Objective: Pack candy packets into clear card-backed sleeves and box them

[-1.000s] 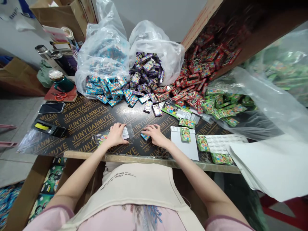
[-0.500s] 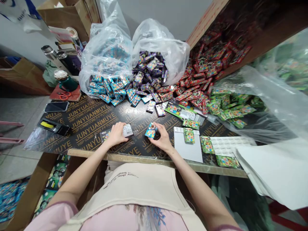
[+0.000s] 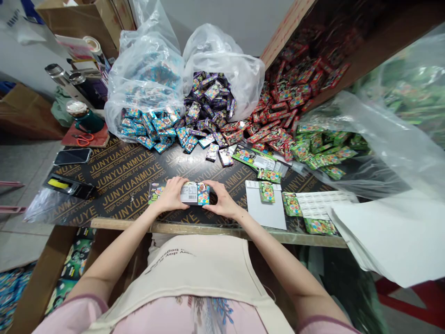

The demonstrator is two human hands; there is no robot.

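My left hand [image 3: 171,195] is wrapped over a long flat dark package [image 3: 155,191], with its colourful end sticking out on the left and a grey barcode panel on the right. My right hand [image 3: 223,200] grips a small blue printed box [image 3: 203,193] between thumb and fingers. The box stands against the package's right end, between both hands. Whether it sits inside the package or only touches it, I cannot tell. Two small pale-faced boxes [image 3: 225,157] lie behind my hands, beside a green-edged flat package [image 3: 245,155].
Piles of blue boxes [image 3: 163,125], purple boxes [image 3: 208,99], red boxes [image 3: 278,116] and green packets [image 3: 323,153] line the back. A white card [image 3: 266,213] and a label sheet [image 3: 314,204] lie right. A tape dispenser [image 3: 71,184], phone [image 3: 73,156] and scissors [image 3: 83,139] are left.
My right hand has moved left with the blue box, bringing it up against the package's right end. My left hand stays on the package. The whole view has shifted slightly.
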